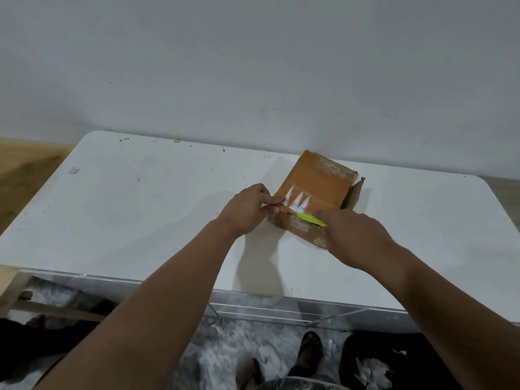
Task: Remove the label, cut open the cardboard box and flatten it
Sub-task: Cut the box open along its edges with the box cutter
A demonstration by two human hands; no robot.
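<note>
A small brown cardboard box [315,187] lies on the white table [140,209], right of centre near the wall. Torn white label remnants [298,199] and clear tape cling to its top near the front edge. My left hand [250,206] pinches the box's near left corner where the label ends. My right hand [357,235] grips a yellow-green cutter [311,219], whose tip lies along the box's front top edge. The far right end flap of the box hangs torn open.
The table's back edge meets a plain wall. Small specks and a paper scrap [73,170] dot the table's left part. Below the front edge, sandalled feet [309,347] stand on a floor littered with paper bits, beside a dark bag [394,364].
</note>
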